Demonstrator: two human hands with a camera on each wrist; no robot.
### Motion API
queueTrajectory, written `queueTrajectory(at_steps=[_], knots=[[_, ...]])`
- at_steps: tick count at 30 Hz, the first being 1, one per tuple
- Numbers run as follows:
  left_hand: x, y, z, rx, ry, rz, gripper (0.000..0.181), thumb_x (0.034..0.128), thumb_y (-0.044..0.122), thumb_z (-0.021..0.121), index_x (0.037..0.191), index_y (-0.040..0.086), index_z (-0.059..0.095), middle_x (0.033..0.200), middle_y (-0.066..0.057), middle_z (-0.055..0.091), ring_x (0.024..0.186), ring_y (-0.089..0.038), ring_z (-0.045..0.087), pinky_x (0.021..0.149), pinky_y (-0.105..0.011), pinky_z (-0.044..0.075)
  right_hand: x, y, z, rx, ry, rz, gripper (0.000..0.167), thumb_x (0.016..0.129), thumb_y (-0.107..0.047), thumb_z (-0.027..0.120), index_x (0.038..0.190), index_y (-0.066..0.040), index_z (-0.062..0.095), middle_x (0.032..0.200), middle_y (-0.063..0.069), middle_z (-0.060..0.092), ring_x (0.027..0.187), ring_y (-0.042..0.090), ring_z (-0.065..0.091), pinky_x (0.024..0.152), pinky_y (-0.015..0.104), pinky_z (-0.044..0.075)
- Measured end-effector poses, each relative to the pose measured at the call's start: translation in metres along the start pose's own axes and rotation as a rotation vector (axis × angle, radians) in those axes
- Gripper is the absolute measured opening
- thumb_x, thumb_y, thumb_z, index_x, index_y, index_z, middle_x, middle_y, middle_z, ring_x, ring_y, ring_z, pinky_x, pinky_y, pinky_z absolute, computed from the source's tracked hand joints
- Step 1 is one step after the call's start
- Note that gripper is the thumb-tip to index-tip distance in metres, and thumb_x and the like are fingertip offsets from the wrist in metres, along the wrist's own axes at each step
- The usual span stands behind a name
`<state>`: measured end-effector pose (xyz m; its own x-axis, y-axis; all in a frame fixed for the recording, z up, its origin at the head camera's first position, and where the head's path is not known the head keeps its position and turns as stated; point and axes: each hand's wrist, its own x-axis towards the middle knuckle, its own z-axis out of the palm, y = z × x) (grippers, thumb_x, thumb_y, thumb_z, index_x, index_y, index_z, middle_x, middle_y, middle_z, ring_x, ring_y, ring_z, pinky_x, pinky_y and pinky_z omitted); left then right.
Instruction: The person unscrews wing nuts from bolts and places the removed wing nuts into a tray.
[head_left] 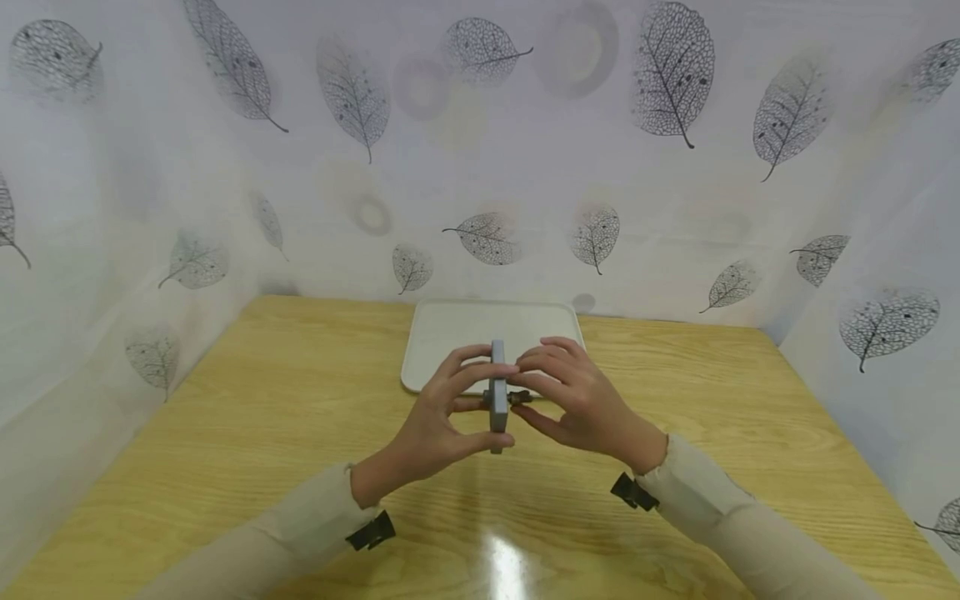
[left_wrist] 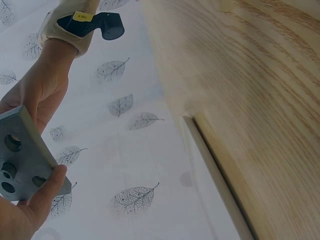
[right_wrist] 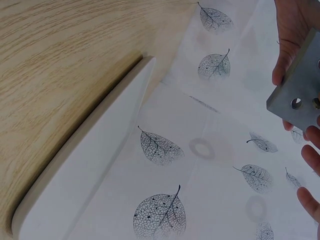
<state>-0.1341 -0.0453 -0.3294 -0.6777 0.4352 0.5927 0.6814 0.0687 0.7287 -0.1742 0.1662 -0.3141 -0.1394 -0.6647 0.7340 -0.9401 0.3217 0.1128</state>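
A grey flat plate (head_left: 498, 400) with round holes is held on edge above the table. My left hand (head_left: 438, 417) grips it, thumb at the near end and fingers over the far part. In the left wrist view, a round bolt head (left_wrist: 8, 170) with a socket stands out from the plate's left face. My right hand (head_left: 585, 400) is at the other face, its thumb and forefinger around a small dark wing nut (head_left: 519, 397). Its other fingers are spread and apart from the plate (right_wrist: 295, 97) in the right wrist view. The fingertips' contact is partly hidden.
Behind the hands, a white rectangular tray (head_left: 450, 333) lies at the back of the wooden table (head_left: 315, 375). A leaf-patterned curtain (head_left: 480, 167) encloses the back and both sides. Dark straps sit at both sleeve cuffs.
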Motion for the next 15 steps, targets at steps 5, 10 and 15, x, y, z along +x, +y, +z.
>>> queueTrajectory(at_steps=[5,10,15], knots=[[0.0000,-0.0009,0.0006,-0.006,-0.004,0.000,0.060,0.0754,0.015,0.078,0.130,0.012,0.052,0.138,-0.014,0.036,0.115,-0.031,0.054,0.084,-0.028,0.058,0.0000,0.0003,-0.0006,0.006,-0.001,0.005,0.033,0.094,-0.034,0.054,0.100,-0.004,0.067,0.094,0.008,0.066,0.090,0.022,0.061,0.090,0.050,0.048],[-0.0001,-0.0005,0.0002,-0.006,-0.003,-0.008,0.061,0.0753,0.016,0.078,0.130,0.012,0.052,0.138,-0.014,0.035,0.114,-0.031,0.054,0.084,-0.028,0.058,-0.0021,0.0002,-0.0030,0.034,0.004,0.008,0.029,0.093,-0.032,0.056,0.097,-0.006,0.067,0.094,0.007,0.066,0.090,0.021,0.061,0.092,0.050,0.048],[0.0006,-0.0006,-0.0005,0.008,0.003,-0.014,0.062,0.0752,0.017,0.078,0.131,0.012,0.052,0.138,-0.014,0.035,0.110,-0.030,0.056,0.082,-0.027,0.058,-0.0021,-0.0014,-0.0062,0.061,0.041,-0.024,0.025,0.094,-0.029,0.056,0.090,-0.008,0.069,0.091,0.006,0.067,0.089,0.021,0.062,0.091,0.050,0.048]])
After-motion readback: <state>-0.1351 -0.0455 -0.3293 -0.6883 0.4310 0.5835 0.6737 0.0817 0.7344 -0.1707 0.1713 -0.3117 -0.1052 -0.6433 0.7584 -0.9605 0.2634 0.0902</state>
